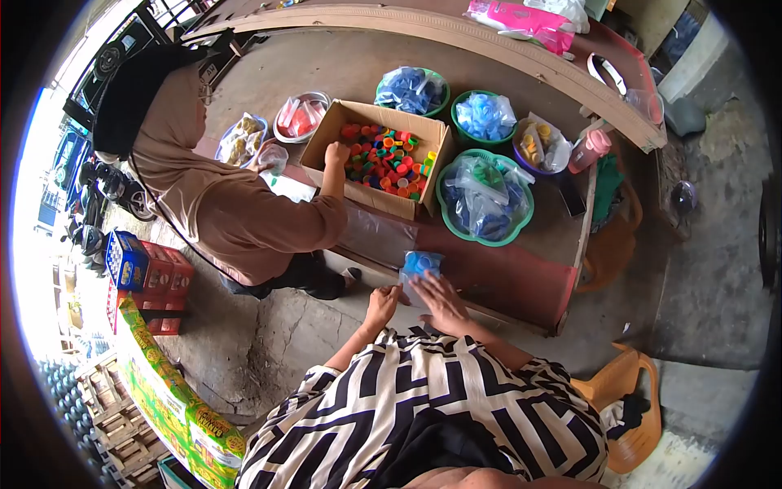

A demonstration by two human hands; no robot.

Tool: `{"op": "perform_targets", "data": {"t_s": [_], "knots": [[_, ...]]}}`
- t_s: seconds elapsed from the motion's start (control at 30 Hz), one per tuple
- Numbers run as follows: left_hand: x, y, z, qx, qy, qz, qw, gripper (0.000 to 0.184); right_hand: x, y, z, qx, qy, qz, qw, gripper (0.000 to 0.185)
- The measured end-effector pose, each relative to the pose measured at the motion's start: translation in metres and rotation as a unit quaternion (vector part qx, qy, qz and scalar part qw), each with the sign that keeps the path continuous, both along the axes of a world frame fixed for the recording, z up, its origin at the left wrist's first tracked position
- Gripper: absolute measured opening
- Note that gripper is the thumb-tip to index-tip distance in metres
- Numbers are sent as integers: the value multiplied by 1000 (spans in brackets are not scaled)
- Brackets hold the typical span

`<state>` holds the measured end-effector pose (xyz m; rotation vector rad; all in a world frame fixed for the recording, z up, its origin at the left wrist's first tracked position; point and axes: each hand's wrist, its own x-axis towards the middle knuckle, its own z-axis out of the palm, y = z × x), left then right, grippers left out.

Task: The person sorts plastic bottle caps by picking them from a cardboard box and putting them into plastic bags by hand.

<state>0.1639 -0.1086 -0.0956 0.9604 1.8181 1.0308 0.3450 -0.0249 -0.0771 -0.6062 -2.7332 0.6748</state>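
A small clear plastic bag with blue caps point(422, 262) lies at the front edge of the table, directly ahead of my body. My right hand point(442, 301) rests over its near part, fingers stretched out and apart. Just to the left, my left hand point(381, 307) is closed in a pinch at the bag's near edge; the fingertips are partly hidden. Beyond the bag stands an open cardboard box point(379, 198) of loose red, green, yellow, orange and blue caps. A green basin point(441, 181) right of the box holds filled plastic bags.
At left a co-worker point(252, 212) reaches into the box with one hand and holds a clear bag in the other. Further basins with bagged caps, including a blue-filled one point(486, 116), line the far side. A pink bottle point(590, 151) and a phone point(572, 198) are at right.
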Motion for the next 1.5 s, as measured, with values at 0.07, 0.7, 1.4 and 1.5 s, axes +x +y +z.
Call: {"op": "perform_targets", "data": {"t_s": [0.07, 0.7, 1.4, 1.5], "knots": [[0, 5, 15, -44, 8, 5, 999, 36, 2, -3, -42, -4, -21, -8, 1000, 65], [-22, 46, -22, -18, 88, -50, 995, 23, -13, 25, -31, -13, 92, -199, 976, 50], [18, 96, 69, 41, 12, -146, 988, 48, -5, 112, -35, -360, 308, -102, 875, 17], [26, 109, 81, -6, -80, -156, 984, 45, 12, 119, -22, -366, 258, -179, 876, 20]]}}
